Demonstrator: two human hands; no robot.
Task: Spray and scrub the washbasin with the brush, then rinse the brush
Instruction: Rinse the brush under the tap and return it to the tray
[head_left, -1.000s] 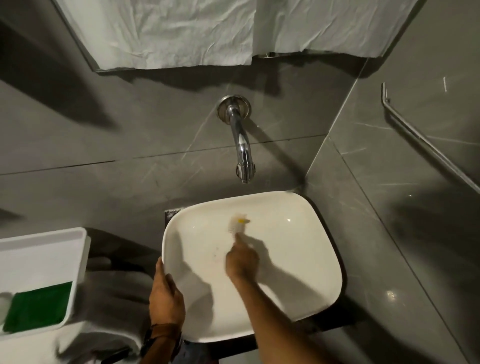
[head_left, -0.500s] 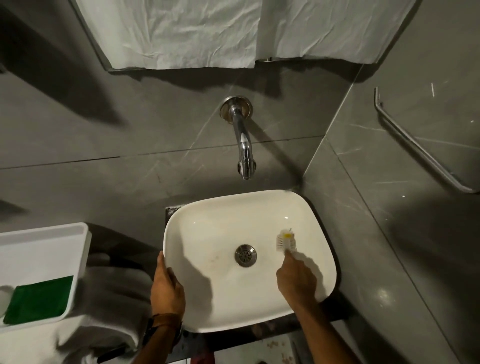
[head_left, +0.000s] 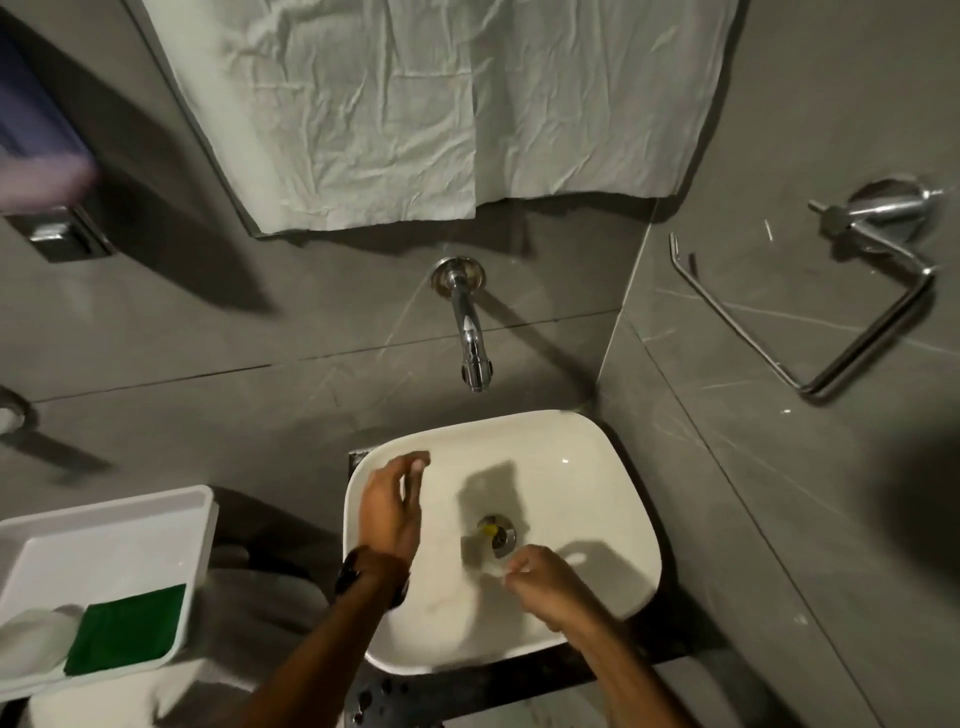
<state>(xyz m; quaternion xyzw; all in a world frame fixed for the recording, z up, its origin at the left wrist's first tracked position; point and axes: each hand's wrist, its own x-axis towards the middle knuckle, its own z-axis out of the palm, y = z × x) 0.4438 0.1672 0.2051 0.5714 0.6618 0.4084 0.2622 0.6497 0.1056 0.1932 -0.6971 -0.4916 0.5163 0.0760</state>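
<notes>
View: since half a second back my head has tipped up; the towel ring (head_left: 810, 317) on the right wall and a dispenser (head_left: 47, 156) at upper left have come into sight.
Washbasin (head_left: 597, 467): white, rounded square, on the dark counter (head_left: 467, 686), under the wall tap (head_left: 470, 332).
Left hand (head_left: 389, 506): I have lifted it off the basin's near-left rim; it hovers over the bowl's left side, fingers loosely spread, holding nothing.
Right hand (head_left: 545, 587): pulled from the right wall of the bowl to its near-centre, closed round the brush handle.
Brush (head_left: 491, 535): blurred, pale with a yellow spot, its head at the drain (head_left: 500, 531).
</notes>
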